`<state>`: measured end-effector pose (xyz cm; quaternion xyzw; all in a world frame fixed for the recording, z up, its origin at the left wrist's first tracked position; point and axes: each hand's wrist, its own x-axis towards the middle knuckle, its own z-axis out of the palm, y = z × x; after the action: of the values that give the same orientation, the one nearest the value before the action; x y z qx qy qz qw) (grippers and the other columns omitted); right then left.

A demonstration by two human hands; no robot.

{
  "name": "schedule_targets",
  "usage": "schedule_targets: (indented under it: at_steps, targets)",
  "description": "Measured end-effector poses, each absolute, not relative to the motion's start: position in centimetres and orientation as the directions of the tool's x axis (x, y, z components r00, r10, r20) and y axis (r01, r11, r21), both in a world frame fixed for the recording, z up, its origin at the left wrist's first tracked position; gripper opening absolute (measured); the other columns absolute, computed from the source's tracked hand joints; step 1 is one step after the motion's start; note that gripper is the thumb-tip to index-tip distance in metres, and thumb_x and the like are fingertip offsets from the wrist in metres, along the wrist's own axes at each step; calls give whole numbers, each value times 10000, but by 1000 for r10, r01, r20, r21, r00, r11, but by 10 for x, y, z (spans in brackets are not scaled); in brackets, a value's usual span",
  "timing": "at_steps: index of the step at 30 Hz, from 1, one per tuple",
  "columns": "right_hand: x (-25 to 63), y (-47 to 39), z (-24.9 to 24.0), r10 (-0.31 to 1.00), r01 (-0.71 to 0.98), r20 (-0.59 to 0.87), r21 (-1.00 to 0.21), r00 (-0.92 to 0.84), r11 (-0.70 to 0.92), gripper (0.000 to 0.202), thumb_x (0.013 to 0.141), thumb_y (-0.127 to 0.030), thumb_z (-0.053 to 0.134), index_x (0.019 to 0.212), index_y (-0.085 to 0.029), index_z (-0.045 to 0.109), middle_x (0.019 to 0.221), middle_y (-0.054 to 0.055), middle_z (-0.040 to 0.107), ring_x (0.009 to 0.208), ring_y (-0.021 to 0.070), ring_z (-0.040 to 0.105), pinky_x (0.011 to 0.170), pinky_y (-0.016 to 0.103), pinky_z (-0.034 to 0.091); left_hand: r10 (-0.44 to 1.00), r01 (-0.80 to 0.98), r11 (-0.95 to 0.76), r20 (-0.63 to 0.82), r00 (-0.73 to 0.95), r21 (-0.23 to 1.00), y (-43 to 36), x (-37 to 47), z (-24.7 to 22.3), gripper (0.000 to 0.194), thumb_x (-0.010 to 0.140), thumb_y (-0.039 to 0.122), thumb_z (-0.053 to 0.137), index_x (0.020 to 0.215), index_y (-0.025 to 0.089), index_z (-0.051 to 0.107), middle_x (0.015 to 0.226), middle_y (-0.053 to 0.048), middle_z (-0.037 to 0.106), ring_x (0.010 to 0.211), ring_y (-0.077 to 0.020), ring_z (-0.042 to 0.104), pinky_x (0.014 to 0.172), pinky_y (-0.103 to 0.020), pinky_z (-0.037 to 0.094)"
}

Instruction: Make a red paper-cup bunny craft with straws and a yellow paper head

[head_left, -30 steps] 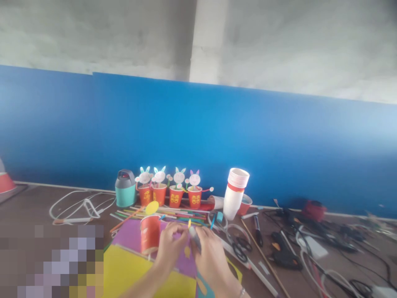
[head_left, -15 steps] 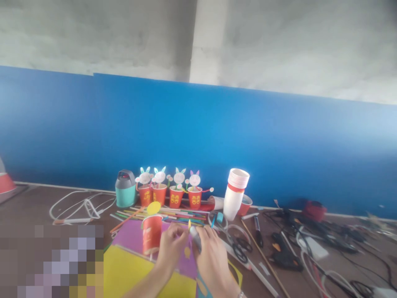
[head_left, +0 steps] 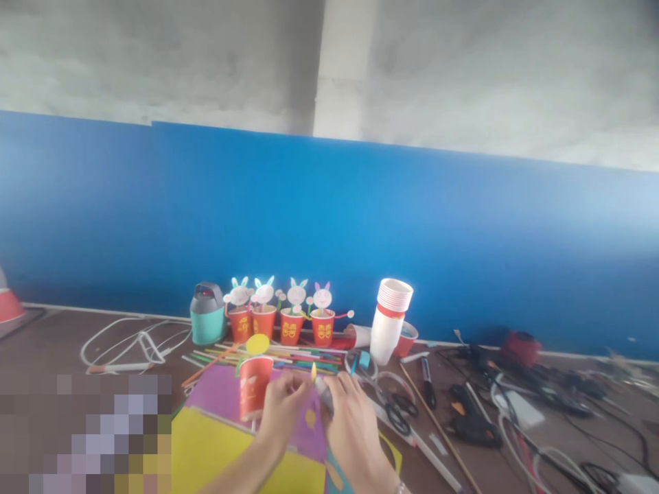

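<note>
My left hand (head_left: 283,405) is closed in a pinch on a small pointed yellow paper piece (head_left: 314,372), held upright. Close on its right, my right hand (head_left: 353,425) wraps round a short grey-white tube (head_left: 324,393) that looks like a glue stick; its tip is near or touching the yellow piece, and I cannot tell which. Left of my hands a red paper cup (head_left: 255,390) stands slightly tilted, with a yellow paper disc (head_left: 258,344) above its rim. Under my hands lie purple paper (head_left: 216,387) and yellow paper (head_left: 221,446), with small yellow cut-outs on the purple.
Several red cups with rabbit faces (head_left: 291,328) line the back, beside a teal container (head_left: 207,315). Coloured sticks (head_left: 303,353) lie before them. To the right are stacked white cups (head_left: 388,329), black-handled scissors (head_left: 399,412), a glue gun (head_left: 471,418) and tangled cables.
The red cup with the yellow disc has shifted slightly to the right. Both hands keep nearly the same place and grip.
</note>
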<state>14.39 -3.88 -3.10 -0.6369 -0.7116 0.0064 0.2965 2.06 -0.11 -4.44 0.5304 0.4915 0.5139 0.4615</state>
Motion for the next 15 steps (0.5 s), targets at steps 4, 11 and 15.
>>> schedule_targets:
  at_steps: [4, 11, 15]
  targets:
    - [141, -39, -32, 907, 898, 418, -383, -39, 215, 390, 707, -8, 549, 1026, -193, 673, 984, 81, 685, 948, 269, 606, 830, 349, 451, 996, 55, -87, 88, -15, 995, 2, 19, -49, 258, 640, 387, 602, 484, 193, 533, 462, 46, 489, 489, -125, 469, 477, -230, 331]
    - [144, -40, -28, 915, 904, 403, -380, -32, 198, 353, 737, -32, 547, 1025, -192, 674, 986, 88, 677, 972, 279, 597, 839, 359, 451, 997, 41, -82, 82, 0, 996, 7, 23, -56, 251, 614, 367, 579, 451, 207, 479, 411, 50, 462, 423, -120, 453, 430, -229, 316]
    - [144, -40, -29, 919, 901, 393, -391, -23, 190, 357, 735, -27, 545, 1035, -174, 669, 989, 94, 673, 973, 283, 594, 835, 367, 452, 996, 27, -92, 91, 3, 995, 7, 24, -57, 252, 610, 360, 566, 444, 214, 444, 418, 43, 469, 438, -125, 463, 431, -227, 323]
